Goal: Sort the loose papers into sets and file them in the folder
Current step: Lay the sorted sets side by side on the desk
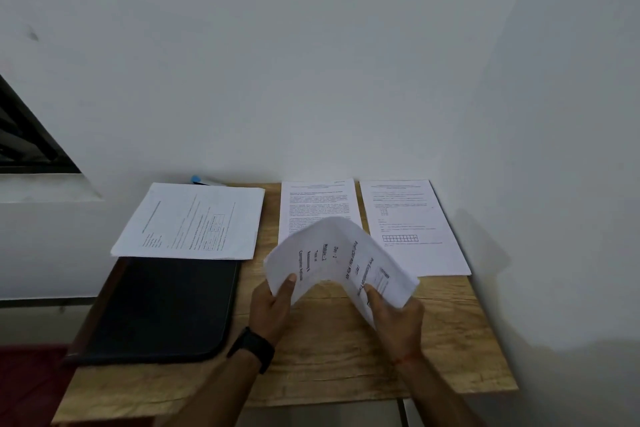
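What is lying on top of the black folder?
A stack of printed papers rests across the far end of the black folder; its near part is bare. The stack hides the folder's far edge.

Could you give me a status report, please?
Left grip and right grip hold bowed white printed sheaf. Black folder closed, white paper stack overlapping it.

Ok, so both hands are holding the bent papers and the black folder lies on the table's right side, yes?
No: the head view shows the black folder on the left side of the table. The left hand and right hand do hold the bent papers.
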